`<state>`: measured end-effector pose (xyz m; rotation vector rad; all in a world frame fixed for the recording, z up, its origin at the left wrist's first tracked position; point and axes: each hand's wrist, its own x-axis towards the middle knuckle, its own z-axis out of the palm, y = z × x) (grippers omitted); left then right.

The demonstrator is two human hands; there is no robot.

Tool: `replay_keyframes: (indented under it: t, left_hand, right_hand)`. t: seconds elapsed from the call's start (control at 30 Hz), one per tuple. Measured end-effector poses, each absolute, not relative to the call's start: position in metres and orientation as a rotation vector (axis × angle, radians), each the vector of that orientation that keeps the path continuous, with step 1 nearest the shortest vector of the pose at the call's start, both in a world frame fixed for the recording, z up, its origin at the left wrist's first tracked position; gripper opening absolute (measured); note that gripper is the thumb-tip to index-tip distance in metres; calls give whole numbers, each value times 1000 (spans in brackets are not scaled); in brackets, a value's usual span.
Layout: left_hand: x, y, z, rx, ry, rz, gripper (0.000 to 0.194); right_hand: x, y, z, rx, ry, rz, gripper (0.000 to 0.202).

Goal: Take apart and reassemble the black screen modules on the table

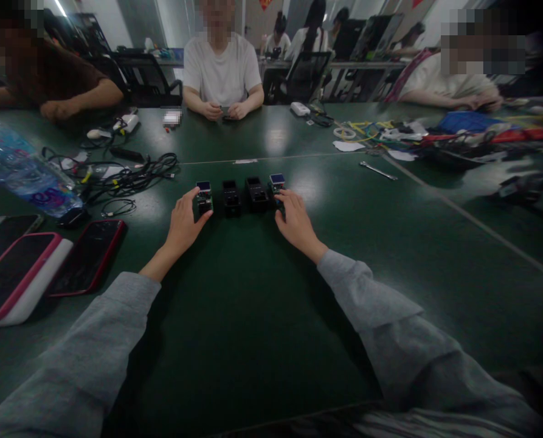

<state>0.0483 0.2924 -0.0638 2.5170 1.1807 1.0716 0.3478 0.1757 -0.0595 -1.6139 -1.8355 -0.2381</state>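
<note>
Several small black modules stand in a row on the dark green table (253, 292). The leftmost module (204, 198) and the rightmost module (276, 184) carry small blue screens on top; two plain black ones (231, 197) (256, 193) sit between them. My left hand (183, 224) pinches the leftmost module between thumb and fingers. My right hand (295, 220) has its fingertips on the rightmost module. Both arms wear grey sleeves.
Phones in red and pink cases (86, 255) lie at left by a plastic water bottle (22, 170) and tangled black cables (129, 173). A wrench (378, 171) lies at right. Three people sit across and beside the table, with wires and tools (435, 137) near the right one.
</note>
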Motion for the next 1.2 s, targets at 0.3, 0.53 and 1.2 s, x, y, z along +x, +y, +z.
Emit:
replay_keyframes:
  t: [0.3, 0.53, 1.2]
  left_hand:
    - [49, 291, -62, 2530, 1178, 993, 60]
    - [49, 293, -63, 2534, 1176, 976, 59]
    - [49, 289, -61, 2560, 1141, 944, 60]
  right_hand:
    - [347, 175, -59, -1632, -1828, -214, 43]
    - [347, 175, -58, -1626, -1837, -233, 41]
    - [347, 176, -59, -1629, -1836, -227, 41]
